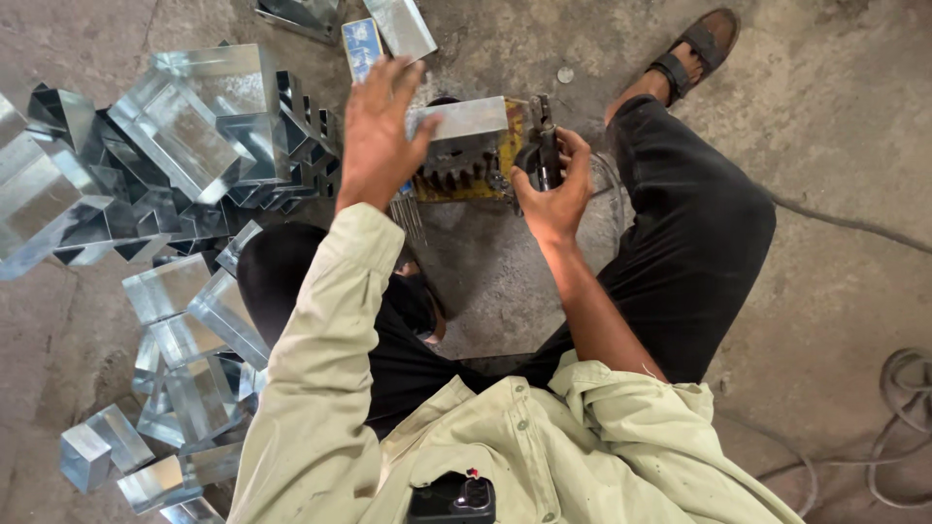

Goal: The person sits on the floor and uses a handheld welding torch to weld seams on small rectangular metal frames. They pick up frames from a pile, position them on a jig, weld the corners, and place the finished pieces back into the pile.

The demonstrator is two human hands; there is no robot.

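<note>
Shiny sheet-metal box piece (473, 119) sits on a yellow press tool (473, 165) on the concrete floor (835, 126), between the seated person's knees. Left hand (379, 126) rests against the piece's left end, fingers spread and thumb touching its near edge. Right hand (553, 184) is wrapped around the dark lever handle (542, 146) just right of the tool, fingers closed on it. Thin metal rods (410, 215) lie just below the tool. Folded metal boxes (184, 136) are heaped to the left, more near the left knee (194, 340). A sandalled foot (697, 49) stretches out at upper right.
</note>
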